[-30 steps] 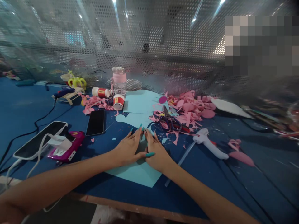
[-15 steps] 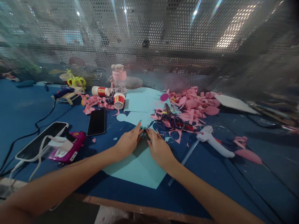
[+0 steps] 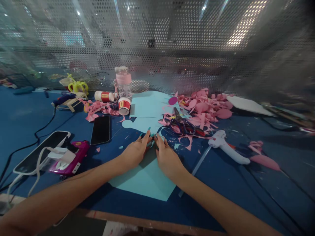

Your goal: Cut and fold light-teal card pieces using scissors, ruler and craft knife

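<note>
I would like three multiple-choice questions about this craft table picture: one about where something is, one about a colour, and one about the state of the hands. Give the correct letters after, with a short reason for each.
1. Where does the black phone lie?
A. to the left of the hands, flat on the blue table
B. on top of the pink paper scraps
C. under the glue gun

2. What colour is the paper sheet under the hands?
A. yellow
B. light blue
C. white

3. What are the left hand and right hand doing?
A. holding the scissors
B. lifted in the air
C. pressing flat on the sheet, fingertips meeting

Answers:
1 A: the phone rests screen up on bare table, left of both hands.
2 B: the sheet is light blue against the darker table.
3 C: both palms lie down on the paper, and the scissors sit untouched among the pink scraps.
</note>
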The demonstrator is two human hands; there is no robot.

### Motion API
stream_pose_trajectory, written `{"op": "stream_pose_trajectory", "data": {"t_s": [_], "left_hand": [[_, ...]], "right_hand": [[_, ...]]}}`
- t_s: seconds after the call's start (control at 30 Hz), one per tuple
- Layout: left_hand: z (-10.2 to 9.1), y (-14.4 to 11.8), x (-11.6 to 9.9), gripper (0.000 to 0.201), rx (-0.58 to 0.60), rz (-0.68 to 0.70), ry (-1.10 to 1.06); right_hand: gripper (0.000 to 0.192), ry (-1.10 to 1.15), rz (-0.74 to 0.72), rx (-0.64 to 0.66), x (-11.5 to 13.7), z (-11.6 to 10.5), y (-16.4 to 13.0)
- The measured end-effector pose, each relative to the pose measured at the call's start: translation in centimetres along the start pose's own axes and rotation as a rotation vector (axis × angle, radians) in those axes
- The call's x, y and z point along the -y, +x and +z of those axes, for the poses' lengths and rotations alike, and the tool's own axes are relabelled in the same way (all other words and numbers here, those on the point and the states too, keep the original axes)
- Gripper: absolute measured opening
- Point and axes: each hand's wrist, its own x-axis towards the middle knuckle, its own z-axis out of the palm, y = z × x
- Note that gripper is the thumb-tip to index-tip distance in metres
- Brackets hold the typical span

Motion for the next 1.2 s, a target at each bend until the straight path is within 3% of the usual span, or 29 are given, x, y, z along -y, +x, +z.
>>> {"op": "stream_pose_trajectory", "data": {"t_s": [0.43,0.8,0.97,1.2], "left_hand": [[-0.16,-0.08,-0.44,0.077,-0.004,-0.012,0.074],[-0.32,-0.19,-0.47,0.067,0.036,-0.06,0.076],[-0.46,-0.45,-0.68,0.08,0.001,-0.022,0.057],[-0.52,-0.46,-0.81,0.092,0.093,0.025,0.125]], "right_hand": [[0.079,-0.017,-0.041,-0.024,0.19,0.03,-0.02],[0.055,-0.024,0.043,0.015,0.56,-0.62,-0.13],[0.05,-0.079,0.095,-0.001,0.59,-0.46,-0.17],[0.059,-0.044,0.016,-0.062,0.32,-0.05,-0.36]]}}
